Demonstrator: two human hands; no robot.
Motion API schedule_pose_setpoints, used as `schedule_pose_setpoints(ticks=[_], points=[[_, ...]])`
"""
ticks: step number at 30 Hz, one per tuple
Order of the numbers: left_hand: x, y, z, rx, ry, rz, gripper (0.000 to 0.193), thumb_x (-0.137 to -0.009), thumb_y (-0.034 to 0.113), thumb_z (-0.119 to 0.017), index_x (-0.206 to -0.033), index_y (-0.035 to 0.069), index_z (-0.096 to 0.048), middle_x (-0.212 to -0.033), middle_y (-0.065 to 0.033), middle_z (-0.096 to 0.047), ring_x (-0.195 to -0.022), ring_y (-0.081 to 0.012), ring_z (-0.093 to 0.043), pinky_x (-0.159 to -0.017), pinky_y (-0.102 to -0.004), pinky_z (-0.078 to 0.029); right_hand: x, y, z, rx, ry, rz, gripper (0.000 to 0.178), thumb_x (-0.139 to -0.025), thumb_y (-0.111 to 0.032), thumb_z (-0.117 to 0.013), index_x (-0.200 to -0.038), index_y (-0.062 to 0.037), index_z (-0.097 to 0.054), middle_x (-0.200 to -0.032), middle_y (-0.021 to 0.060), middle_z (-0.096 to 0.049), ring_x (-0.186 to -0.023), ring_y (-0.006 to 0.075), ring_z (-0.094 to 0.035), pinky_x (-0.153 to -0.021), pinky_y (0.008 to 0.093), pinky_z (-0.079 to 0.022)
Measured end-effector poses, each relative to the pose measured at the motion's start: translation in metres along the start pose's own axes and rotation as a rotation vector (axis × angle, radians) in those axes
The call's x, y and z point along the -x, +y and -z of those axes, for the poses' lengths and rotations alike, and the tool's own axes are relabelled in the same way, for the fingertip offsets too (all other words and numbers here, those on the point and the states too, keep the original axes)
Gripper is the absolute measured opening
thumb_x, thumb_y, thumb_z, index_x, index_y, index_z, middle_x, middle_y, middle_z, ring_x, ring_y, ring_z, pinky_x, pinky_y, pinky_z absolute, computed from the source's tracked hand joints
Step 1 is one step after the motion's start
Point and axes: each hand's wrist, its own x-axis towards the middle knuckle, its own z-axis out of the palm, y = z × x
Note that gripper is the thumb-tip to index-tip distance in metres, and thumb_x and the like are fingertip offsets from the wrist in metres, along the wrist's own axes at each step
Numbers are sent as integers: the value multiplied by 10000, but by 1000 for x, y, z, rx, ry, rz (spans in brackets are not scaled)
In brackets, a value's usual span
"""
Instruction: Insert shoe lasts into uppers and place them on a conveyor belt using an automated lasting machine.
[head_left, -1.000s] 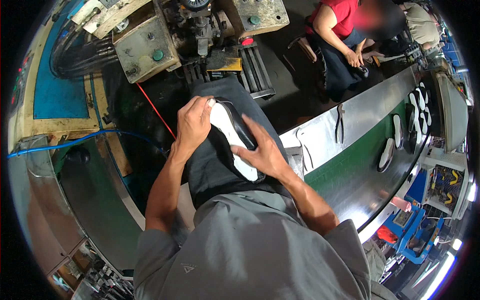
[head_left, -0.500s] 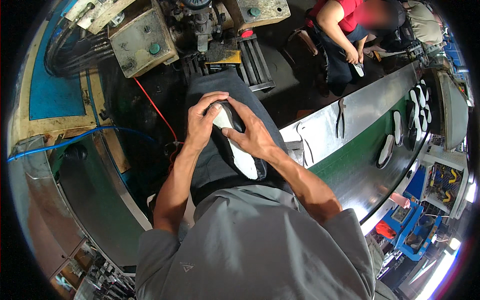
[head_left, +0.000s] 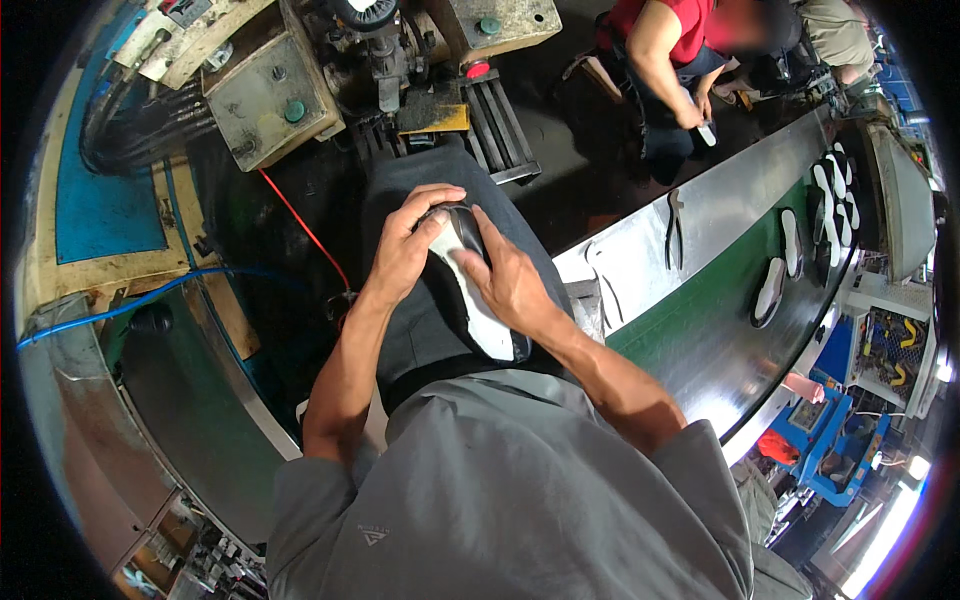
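A black shoe upper on a last, with a white insole board point(head_left: 468, 290) facing up, rests across my thigh. Its narrow heel end points toward me or its toe does; I cannot tell which. My left hand point(head_left: 408, 242) wraps the far end, its thumb pressed on the white board and its fingers over the tip. My right hand point(head_left: 508, 285) grips the right side, fingers along the black edge and thumb bent close to the board. The side of the shoe under my right palm is hidden.
Pliers point(head_left: 675, 230) lie on the metal ledge point(head_left: 740, 180) at right, near a thin curved tool point(head_left: 603, 278). Beyond it, a green conveyor point(head_left: 660, 345) carries several black-and-white shoes point(head_left: 825, 210). A dirty machine point(head_left: 270, 100) stands ahead. A person in red point(head_left: 660, 40) sits at far right.
My right hand's thumb has lifted and shifted slightly up from the white board, and its fingers have moved a little along the edge. The left hand keeps its hold on the far end.
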Motion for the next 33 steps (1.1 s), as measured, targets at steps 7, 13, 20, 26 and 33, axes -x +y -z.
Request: schedule_pose_setpoints(ticks=[7,13,20,26,33], points=[[10,44,-2,236,-124,-39,835,-836,-8,-610,-1641,-66,-394,-1723,-219,-409,-1636,-284,-350,-1354,-421,-220,49,12,29,-186,-160,-198,1178,-860,-398,-920,-1709,49,-237,-1526,364,-574,-1444,423,-588,-1211,447,-455],[35,119,-13,358,-130,-131,1213,-789,326,-948,-1703,-64,-252,-1775,-224,-307,-1658,-301,-295,-1354,-426,-204,34,-4,24,-116,-13,103,1284,-786,-82,-901,-1736,11,-44,-1680,366,-361,-1527,527,-432,-1263,502,-402],[55,115,-23,-195,-195,-15,1034,-757,166,-915,-1650,15,-416,-1646,-208,-486,-1541,-356,-479,-1284,-445,-358,29,81,-29,-5,167,480,1206,-733,34,-841,-1702,73,-124,-1646,390,-352,-1493,572,-421,-1256,578,-378],[45,105,-19,-262,-233,-117,887,-753,132,-837,-1563,10,-496,-1591,-183,-529,-1517,-340,-501,-1279,-441,-367,26,76,-19,71,140,429,1216,-744,13,-851,-1712,55,-118,-1634,369,-380,-1488,552,-439,-1250,552,-388],[-27,85,3,-17,129,-114,785,-898,120,-807,-1609,15,-491,-1543,-121,-582,-1449,-218,-535,-1229,-358,-395,-11,0,63,-197,-274,18,1142,-884,-256,-905,-1734,11,-190,-1521,303,-598,-1429,389,-596,-1212,400,-431]])
